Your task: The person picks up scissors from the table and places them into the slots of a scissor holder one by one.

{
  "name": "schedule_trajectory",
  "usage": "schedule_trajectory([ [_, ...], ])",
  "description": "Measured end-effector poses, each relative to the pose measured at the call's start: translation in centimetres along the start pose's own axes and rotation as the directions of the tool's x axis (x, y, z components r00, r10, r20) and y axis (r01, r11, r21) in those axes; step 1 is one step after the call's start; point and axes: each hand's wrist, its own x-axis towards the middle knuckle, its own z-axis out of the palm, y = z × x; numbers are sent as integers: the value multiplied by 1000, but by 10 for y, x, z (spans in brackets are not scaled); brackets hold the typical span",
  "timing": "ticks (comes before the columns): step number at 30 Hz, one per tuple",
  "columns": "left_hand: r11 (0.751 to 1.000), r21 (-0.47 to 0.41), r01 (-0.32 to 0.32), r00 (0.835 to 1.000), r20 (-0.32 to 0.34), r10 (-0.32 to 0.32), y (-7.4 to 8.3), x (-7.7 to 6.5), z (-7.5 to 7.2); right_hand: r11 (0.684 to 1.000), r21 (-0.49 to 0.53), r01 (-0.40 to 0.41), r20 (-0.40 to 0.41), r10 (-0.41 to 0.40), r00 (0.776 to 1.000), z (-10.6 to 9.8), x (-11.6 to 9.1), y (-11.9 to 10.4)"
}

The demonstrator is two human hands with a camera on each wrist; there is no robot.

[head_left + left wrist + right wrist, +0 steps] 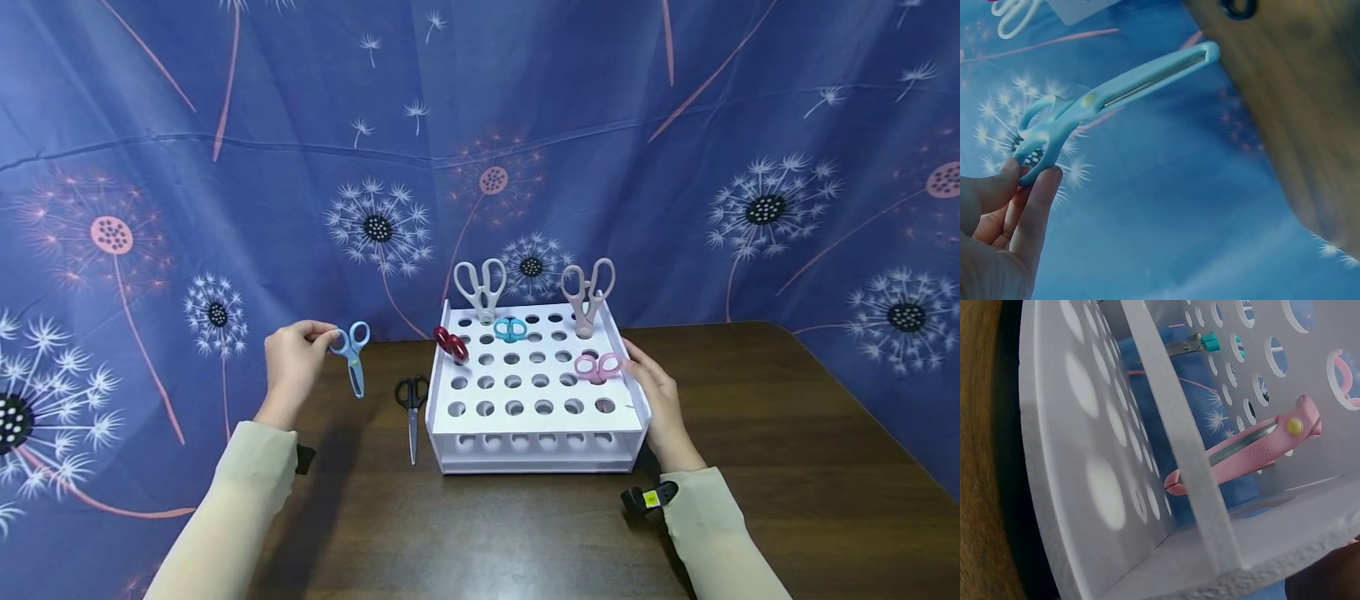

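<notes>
My left hand point(296, 354) pinches one handle loop of light blue scissors point(354, 358) and holds them above the table, tip down, left of a white rack point(536, 450) with rows of round holes. In the left wrist view, the scissors point(1097, 103) have closed blades and a yellow-green pivot. My right hand point(660, 400) rests against the rack's right side, its fingers partly hidden. Pink scissors point(597, 367) stand in a hole near it; their sheathed blades point(1254, 450) show below the top panel in the right wrist view.
Black-handled scissors point(412, 408) lie on the brown table point(487, 533), left of the rack. The rack also bears white scissors point(480, 287), beige ones point(587, 296), small teal ones point(511, 330) and a red-handled pair point(451, 343). A blue dandelion-print cloth point(637, 192) hangs behind.
</notes>
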Motion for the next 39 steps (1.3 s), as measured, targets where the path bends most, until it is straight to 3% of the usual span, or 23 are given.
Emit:
schedule_trajectory([
  [6,999,-28,18,1000,-3,-18,23,7,2,1000,-5,-2,3,3,1000,-1,0,0],
  [11,999,-41,24,1000,-17,-25,32,11,4,1000,-7,-3,3,3,1000,0,0,2],
  [22,997,-76,-16,998,-61,11,54,20,5,1000,-8,9,1,-9,1000,0,1,3],
  [39,988,-148,-53,997,-64,44,98,34,4,1000,-9,-7,-15,7,1000,1,1,1],
])
